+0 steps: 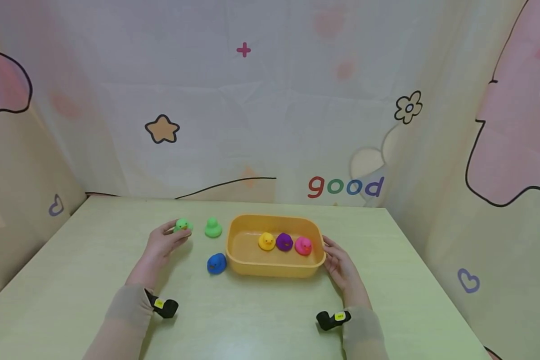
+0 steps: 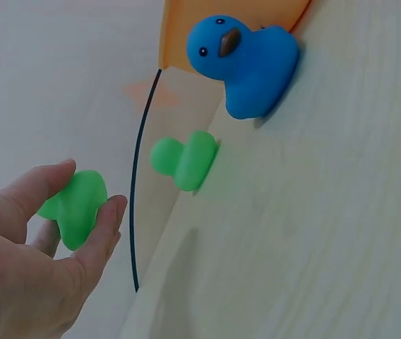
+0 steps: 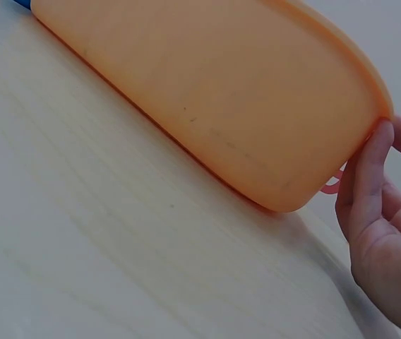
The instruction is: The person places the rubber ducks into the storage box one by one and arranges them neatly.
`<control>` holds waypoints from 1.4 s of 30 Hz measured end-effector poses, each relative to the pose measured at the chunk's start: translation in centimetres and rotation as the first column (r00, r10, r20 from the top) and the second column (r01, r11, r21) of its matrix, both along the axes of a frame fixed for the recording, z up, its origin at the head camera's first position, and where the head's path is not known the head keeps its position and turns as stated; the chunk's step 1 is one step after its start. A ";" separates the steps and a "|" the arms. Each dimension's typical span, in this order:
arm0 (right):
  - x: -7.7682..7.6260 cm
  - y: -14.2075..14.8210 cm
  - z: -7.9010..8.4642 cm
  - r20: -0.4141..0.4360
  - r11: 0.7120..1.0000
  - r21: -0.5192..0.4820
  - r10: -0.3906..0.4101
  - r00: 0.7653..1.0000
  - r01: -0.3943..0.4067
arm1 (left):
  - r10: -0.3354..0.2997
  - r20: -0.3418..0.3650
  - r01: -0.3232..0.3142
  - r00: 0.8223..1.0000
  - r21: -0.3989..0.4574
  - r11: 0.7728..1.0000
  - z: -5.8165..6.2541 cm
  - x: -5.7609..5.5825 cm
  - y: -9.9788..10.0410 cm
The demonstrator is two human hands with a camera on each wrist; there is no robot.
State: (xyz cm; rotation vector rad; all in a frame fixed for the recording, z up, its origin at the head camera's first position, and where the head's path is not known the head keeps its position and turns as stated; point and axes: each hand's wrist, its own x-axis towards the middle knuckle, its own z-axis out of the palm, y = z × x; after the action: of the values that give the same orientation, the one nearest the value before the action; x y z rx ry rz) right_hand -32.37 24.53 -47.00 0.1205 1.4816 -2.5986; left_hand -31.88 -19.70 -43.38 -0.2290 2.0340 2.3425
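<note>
Duck [image 1: 181, 225], green, sits between the thumb and fingertips of the left hand [image 1: 161, 243], which we see pinching it above the table [image 1: 261, 310]. Another green duck [image 1: 213, 229] and a blue duck [image 1: 216, 264] stand near, left of the tub [image 1: 274, 271], whose right end the right hand [image 1: 343, 264] touches with relaxed fingers, clasping nothing.

Reaches forward with arms [image 1: 142, 270] in pale beige fabric sleeves [image 1: 128, 311]; pinches with bare left hand [image 1: 162, 243]; extends bare right hand [image 1: 340, 263], fingers apparently slightly bent
</note>
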 end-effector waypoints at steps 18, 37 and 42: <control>0.7 -0.2 0.7 -0.036 0.999 0.002 0.037 0.999 -0.037 | -0.058 -0.017 0.057 0.998 -0.036 0.998 -1.0 0.0 0.7; 1.1 -0.2 1.0 -0.063 0.998 0.048 0.055 0.997 -0.052 | -0.184 -0.071 0.172 0.980 -0.147 0.974 2.0 -1.7 6.8; 0.9 -0.1 0.7 -0.062 0.998 0.026 0.051 0.997 -0.050 | -0.219 -0.082 0.208 0.972 -0.125 0.970 2.4 -2.0 9.4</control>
State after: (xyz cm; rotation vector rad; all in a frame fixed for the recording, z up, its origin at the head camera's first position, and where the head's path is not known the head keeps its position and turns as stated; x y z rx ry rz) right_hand -31.49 24.42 -46.31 0.0046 1.5169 -2.5669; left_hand -33.85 -10.28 -41.02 0.0979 2.1189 2.1491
